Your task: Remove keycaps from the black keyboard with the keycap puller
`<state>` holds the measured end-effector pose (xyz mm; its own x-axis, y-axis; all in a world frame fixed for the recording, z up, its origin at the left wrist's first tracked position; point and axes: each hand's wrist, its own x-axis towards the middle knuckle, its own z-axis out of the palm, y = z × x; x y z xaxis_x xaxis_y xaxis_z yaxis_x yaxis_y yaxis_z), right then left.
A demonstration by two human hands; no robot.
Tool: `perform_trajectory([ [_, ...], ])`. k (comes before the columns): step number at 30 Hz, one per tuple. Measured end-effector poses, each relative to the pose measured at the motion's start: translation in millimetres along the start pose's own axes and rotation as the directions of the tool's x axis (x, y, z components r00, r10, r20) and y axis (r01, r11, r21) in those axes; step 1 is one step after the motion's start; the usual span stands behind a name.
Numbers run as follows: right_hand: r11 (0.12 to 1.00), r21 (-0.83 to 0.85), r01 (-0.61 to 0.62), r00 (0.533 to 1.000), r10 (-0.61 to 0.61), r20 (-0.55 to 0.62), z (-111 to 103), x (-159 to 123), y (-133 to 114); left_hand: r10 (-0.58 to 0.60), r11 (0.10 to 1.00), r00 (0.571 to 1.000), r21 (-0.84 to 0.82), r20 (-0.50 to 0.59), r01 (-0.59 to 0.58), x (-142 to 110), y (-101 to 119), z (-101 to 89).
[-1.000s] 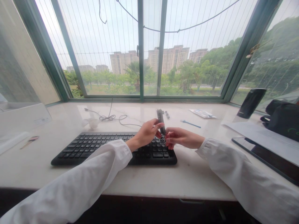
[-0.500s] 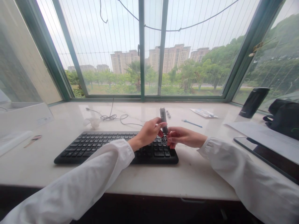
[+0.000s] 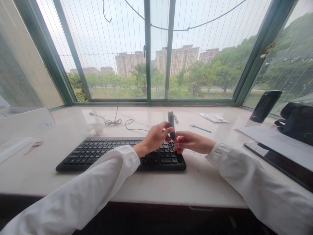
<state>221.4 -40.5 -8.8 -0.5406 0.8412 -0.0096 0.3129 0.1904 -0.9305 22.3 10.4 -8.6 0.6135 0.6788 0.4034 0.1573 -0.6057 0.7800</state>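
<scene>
A black keyboard [image 3: 102,153] lies on the pale stone sill [image 3: 195,182]. Over its right end my left hand [image 3: 154,138] is closed round a slim dark grey stick-shaped tool [image 3: 171,122], held nearly upright. My right hand [image 3: 192,142] meets it from the right, fingers pinched at the tool's lower tip just above the keys. What the right fingers pinch there is too small to make out. Both arms wear white sleeves.
A thin cable [image 3: 114,122] coils behind the keyboard. A blue pen [image 3: 200,128] and a flat packet [image 3: 212,117] lie at the back right. A black cylinder [image 3: 265,106], a black bag [image 3: 298,122], a dark tablet [image 3: 278,161] and a white box [image 3: 24,122] flank the sides.
Both hands keep their grip at the keyboard's right end; the tool stands slightly more upright than a second ago. The view shifted a little.
</scene>
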Motion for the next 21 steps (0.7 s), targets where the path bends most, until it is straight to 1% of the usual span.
perform_trajectory([
  [2, 0.999, -0.032, 0.019, 1.0, -0.019, -0.021, -1.2, -0.2, -0.3, 0.01, 1.0, 1.0, 0.017, -0.002, -0.01, -0.2, 1.7, -0.2],
  [7, 0.998, -0.067, 0.022, 0.999, -0.024, -0.021, -1.0, 0.4, -0.6, 0.026, 0.998, 1.0, 0.064, -0.003, -0.026, 0.8, 2.3, 0.4],
  [14, 0.994, -0.105, -0.014, 0.999, 0.009, -0.05, 1.0, 1.4, -1.7, 0.0, 1.0, 1.0, 0.013, -0.016, 0.0, 2.1, 0.6, 1.5],
  [16, 0.995, -0.091, -0.037, 0.998, 0.032, -0.056, 1.5, 2.1, -1.7, -0.012, 1.0, 1.0, 0.006, -0.025, 0.012, 2.8, -0.5, 1.9],
  [21, 0.996, 0.014, -0.087, 0.993, 0.088, -0.084, 2.7, 4.8, 1.3, -0.02, 1.0, 1.0, -0.014, -0.021, 0.02, 5.6, -5.4, 2.9],
])
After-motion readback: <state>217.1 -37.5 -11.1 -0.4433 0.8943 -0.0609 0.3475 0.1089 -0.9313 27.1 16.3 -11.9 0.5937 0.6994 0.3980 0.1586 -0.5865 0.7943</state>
